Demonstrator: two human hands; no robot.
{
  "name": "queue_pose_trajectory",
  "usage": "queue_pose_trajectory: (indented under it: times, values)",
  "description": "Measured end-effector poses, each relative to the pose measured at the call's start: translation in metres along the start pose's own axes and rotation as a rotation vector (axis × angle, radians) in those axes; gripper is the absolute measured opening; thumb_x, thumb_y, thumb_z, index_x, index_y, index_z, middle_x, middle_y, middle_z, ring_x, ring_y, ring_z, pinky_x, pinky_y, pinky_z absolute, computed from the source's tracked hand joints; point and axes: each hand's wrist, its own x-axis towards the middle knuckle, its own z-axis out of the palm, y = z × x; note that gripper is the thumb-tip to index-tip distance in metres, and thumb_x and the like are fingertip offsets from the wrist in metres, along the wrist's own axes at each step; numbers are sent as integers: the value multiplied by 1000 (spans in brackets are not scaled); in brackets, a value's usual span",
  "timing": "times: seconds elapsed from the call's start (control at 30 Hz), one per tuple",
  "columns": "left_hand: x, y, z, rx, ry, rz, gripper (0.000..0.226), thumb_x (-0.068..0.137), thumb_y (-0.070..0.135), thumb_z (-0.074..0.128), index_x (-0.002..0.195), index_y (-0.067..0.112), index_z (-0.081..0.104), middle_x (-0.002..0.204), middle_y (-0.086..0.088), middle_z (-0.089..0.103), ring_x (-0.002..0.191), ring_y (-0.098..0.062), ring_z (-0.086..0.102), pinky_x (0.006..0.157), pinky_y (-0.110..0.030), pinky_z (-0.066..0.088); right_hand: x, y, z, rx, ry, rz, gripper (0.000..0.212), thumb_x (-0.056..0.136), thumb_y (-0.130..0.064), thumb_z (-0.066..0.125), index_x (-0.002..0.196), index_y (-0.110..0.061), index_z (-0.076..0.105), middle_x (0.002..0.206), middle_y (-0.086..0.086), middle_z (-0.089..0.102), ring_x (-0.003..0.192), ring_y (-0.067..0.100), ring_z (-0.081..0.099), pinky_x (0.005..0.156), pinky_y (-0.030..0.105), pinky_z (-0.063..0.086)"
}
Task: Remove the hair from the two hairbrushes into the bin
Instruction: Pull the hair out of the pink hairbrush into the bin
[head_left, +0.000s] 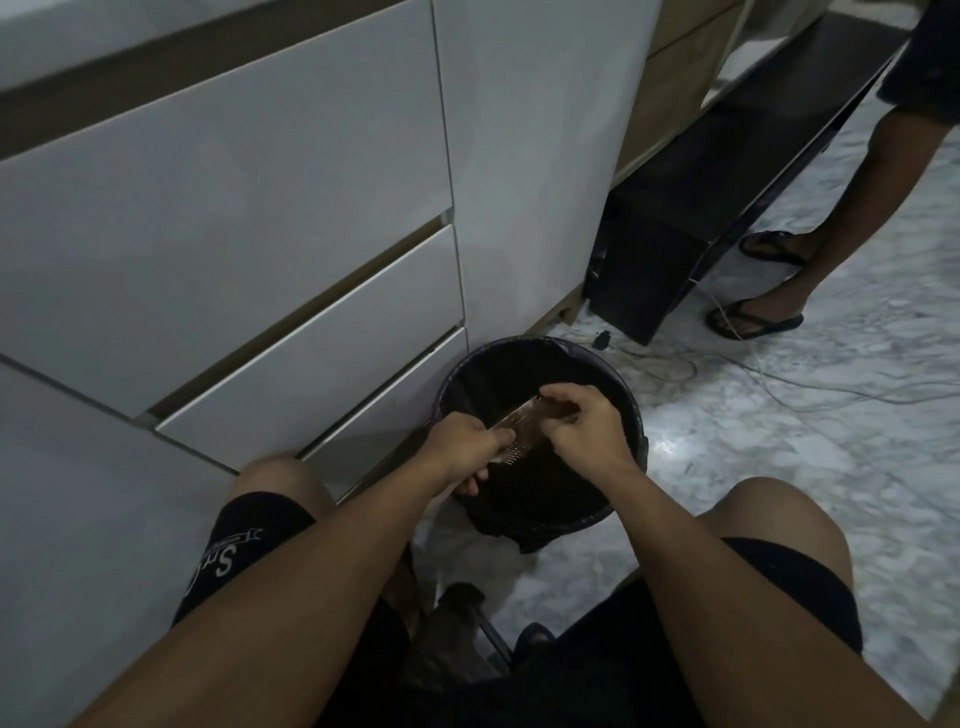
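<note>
A round black bin (631, 415) with a dark liner stands on the floor against the white cabinet. Over its opening I hold a brown hairbrush (519, 422) level, bristles facing me. My left hand (467, 447) grips the brush at its near end. My right hand (584, 421) is over the far end of the brush with its fingers pinched at the bristles; whether hair is between them is too dark to tell. Only one hairbrush is in sight.
White drawer fronts (311, 364) rise to the left of the bin. Another person's legs in black sandals (753, 319) stand at the right on the marble floor. Thin cables (779, 384) trail across the floor behind the bin. My knees flank the bin.
</note>
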Motion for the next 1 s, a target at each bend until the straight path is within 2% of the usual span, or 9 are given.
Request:
queue_pose_trajectory:
  times: [0.07,0.13,0.23,0.37,0.53,0.6,0.77,0.9,1.0]
  values:
    - [-1,-1,-1,18,-4,3,30,90,39,58,75,13,62,62,-9,62,40,-19,54,42,-24,42,-2,0,-1,-19,-82,-31,42,79,-12,72,117,-30,67,117,-5,55,105,16,61,95,41,54]
    - [-2,-3,-3,23,-5,2,29,88,38,59,75,13,63,61,-10,62,40,-20,54,41,-23,41,-4,1,-1,-72,-93,-74,29,84,-9,71,109,-24,73,108,-7,60,100,12,62,93,38,55]
    - [-3,-7,-4,6,-21,-5,30,89,38,60,78,11,65,60,-9,61,39,-19,53,39,-22,40,-2,1,-2,-60,13,-21,18,87,-4,66,94,-17,76,86,-11,68,83,6,66,86,38,59]
    - [-2,-7,-6,-41,3,-4,32,89,38,61,77,9,65,60,-10,61,38,-19,53,39,-23,41,4,-1,-4,55,122,86,28,88,-1,63,81,-28,70,82,-7,71,81,14,69,84,42,59]
    - [-1,-6,-6,-22,1,22,31,90,41,59,80,11,64,63,-8,62,40,-17,54,44,-25,45,-1,-3,-4,48,-87,39,39,79,-19,74,113,-35,65,115,-6,59,107,16,60,90,46,56]
    - [-3,-6,-6,-13,0,32,31,90,41,60,79,12,63,62,-8,62,40,-17,54,43,-24,44,-4,-2,-1,-9,-123,-34,39,80,-20,75,117,-32,67,117,-4,59,106,16,61,90,46,56]
    - [-4,-14,-4,-44,-4,13,34,89,42,62,78,10,64,60,-9,61,39,-19,53,40,-23,40,-4,-4,-2,-44,15,18,20,85,-2,68,93,-18,76,87,-9,68,85,11,67,87,40,58]
    - [-2,-15,-5,-115,22,-4,38,90,41,61,82,4,66,59,-10,61,39,-21,52,42,-26,41,-4,-9,-5,30,107,54,21,86,-2,68,86,-23,72,83,-8,70,80,13,69,86,39,59]
    - [-2,-13,-6,-103,42,-6,38,91,39,58,87,2,66,60,-10,61,39,-20,53,41,-24,42,-6,-9,-5,-7,16,39,26,84,-7,69,82,-32,65,85,-10,68,80,13,67,86,41,58]
